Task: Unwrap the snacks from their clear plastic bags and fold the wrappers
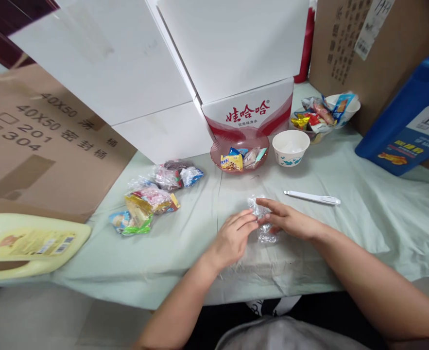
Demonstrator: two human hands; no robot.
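A crumpled clear plastic bag (267, 236) lies on the cloth in front of me, partly covered by my fingers. My left hand (232, 236) reaches it from the left, fingers stretched out side by side and tips at its edge. From the right, my right hand (289, 218) extends over the same plastic with its fingers apart; the index finger lies across the upper part. The two hands' fingertips nearly meet. Just beyond my right hand is a white slim utility knife (312, 197). Whether anything is inside the plastic, I cannot tell.
Behind stand a pink glass bowl (216, 158) with snacks, a white paper bowl (290, 150) and more filled bowls (354, 108). Bagged snacks (152, 199) lie left. Cartons (250, 104), a yellow jug (54, 228) and a blue bottle (400, 126) border the green tablecloth (127, 262).
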